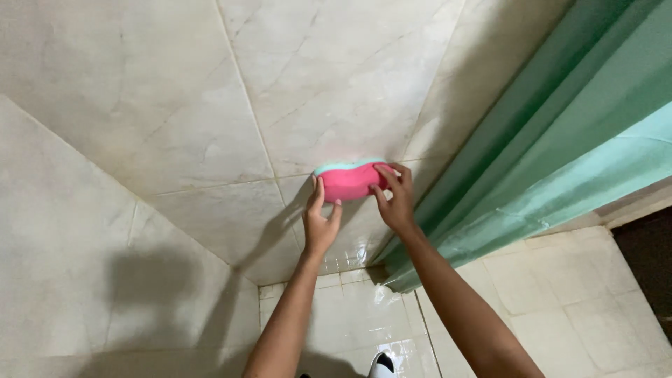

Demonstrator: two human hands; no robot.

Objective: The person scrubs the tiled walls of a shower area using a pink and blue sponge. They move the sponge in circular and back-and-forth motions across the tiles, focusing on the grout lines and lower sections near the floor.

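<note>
Both forearms come up from the bottom of the head view, bare and reaching toward the wall. Left hand (320, 222) has its fingers curled up against the lower left end of a pink sponge (348, 182), and the right hand (395, 199) pinches the right end, fingers over the top edge, so both are clamped on it. It's a soft-looking, rounded kidney shape, pink foam with a thin teal layer on the side facing the wall, pressed flat against the tiled wall (210, 105). Tiles are big, glossy, off-white with faint grey marble veins and thin grout lines. A green shower curtain (546, 140) hangs in smooth folds just right of the hands. Smaller shiny tiles cover the floor (350, 315), which looks wet.
</note>
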